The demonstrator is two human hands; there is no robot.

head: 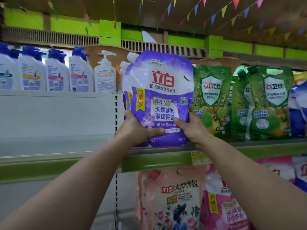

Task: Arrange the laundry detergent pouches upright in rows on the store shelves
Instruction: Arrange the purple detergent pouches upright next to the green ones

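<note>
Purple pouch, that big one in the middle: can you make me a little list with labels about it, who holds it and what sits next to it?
held thing: purple pouch, upright, front label facing the camera
left hand: grips its lower left edge, thumb on the front
right hand: grips its lower right edge
where: at the front edge of the green shelf
behind it: more purple pouches
right neighbours: green pouches, upright
left neighbours: white pump bottles
shelf below: pink pouches

purple pouch (159, 90): glossy plastic film | shelf edge (149, 161): smooth green strip | bottles (56, 72): shiny plastic
</note>
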